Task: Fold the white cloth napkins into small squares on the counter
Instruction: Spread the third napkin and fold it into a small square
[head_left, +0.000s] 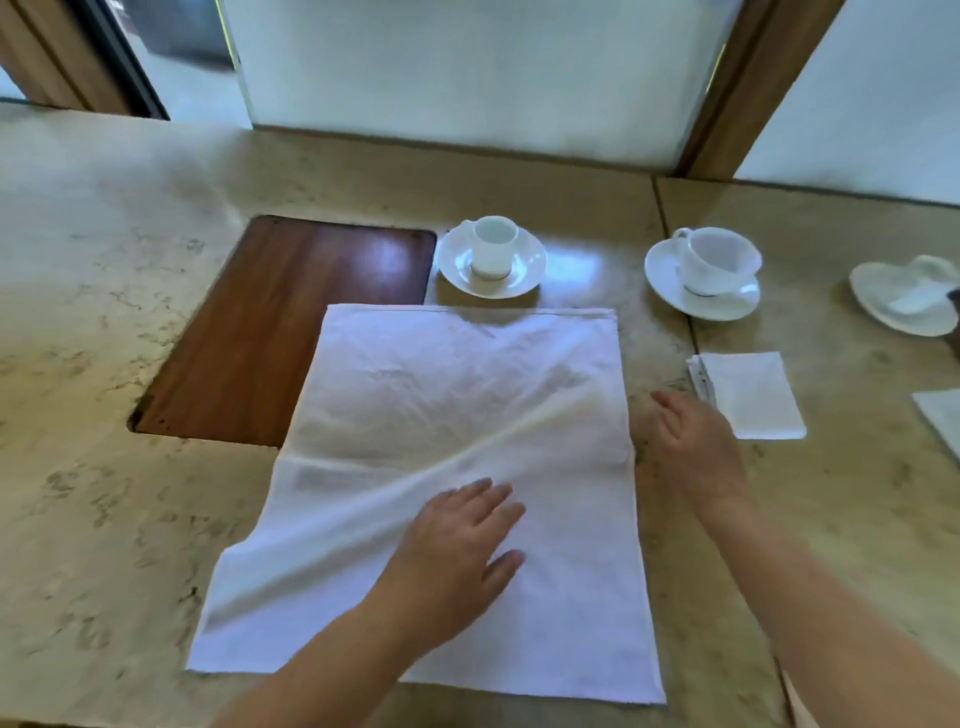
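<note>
Marble counter (130, 312) lay bare left of the napkin (441, 395); my left hand (457, 545) pressed it flat-fingered; my right hand (691, 447) hovered, fingers relaxed, holding nothing, beside its right edge.

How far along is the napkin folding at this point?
Done: one folded napkin lies as a small square on the counter, with the edge of another white piece at the right border. In hand: the open napkin is spread flat, still creased; the left hand presses on it, the right hand is at its right edge. Left: all its folds.
</note>
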